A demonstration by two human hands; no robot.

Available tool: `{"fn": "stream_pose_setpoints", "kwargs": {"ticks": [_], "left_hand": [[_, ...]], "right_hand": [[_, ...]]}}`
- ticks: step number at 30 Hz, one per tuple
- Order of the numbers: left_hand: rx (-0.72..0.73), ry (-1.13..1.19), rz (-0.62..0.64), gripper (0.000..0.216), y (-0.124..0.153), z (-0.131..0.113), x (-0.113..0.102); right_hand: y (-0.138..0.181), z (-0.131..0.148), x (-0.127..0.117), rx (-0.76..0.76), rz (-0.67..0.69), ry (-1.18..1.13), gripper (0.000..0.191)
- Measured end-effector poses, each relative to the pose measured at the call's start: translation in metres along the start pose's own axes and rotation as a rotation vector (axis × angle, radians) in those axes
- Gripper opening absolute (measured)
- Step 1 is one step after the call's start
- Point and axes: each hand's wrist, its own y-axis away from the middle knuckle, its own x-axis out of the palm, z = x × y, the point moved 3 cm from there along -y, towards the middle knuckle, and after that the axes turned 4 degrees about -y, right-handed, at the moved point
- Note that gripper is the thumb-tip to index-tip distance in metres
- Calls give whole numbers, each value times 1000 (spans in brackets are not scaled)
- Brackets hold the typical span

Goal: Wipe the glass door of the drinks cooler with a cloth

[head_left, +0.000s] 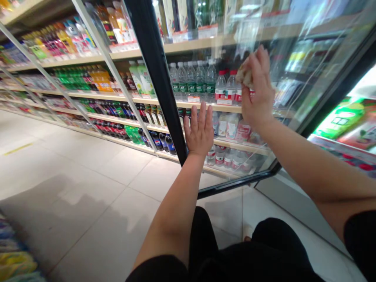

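Note:
A glass door (pixel 229 168) with a black frame (pixel 160 74) stands swung open in front of me, and shelves show through its pane. My left hand (pixel 199 131) lies flat against the glass beside the frame's left upright, fingers spread and pointing up. Higher and to the right, my right hand (pixel 260 88) presses a crumpled pale cloth (pixel 246 74) to the pane. Part of the cloth is hidden behind the palm and fingers.
Shelves of bottled drinks (pixel 100 78) run along the left and behind the door. A pale tiled floor (pixel 100 188) lies below. To the right is a lit cooler (pixel 340 117) with green packages. Colourful packages (pixel 17 258) sit at the lower left.

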Motion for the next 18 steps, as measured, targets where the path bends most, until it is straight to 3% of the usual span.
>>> {"fn": "stream_pose_setpoints", "kwargs": {"ticks": [6, 12, 14, 18], "left_hand": [[11, -19, -30, 58, 1, 1, 1], [11, -25, -65, 61, 4, 3, 4], [28, -67, -95, 61, 5, 3, 3], [67, -136, -161, 60, 6, 3, 2]], "right_hand": [[21, 12, 13, -46, 148, 0, 49], [-15, 10, 5, 51, -50, -12, 55], [-9, 15, 8, -7, -67, -32, 57], [0, 25, 16, -168, 31, -77, 59]]}}
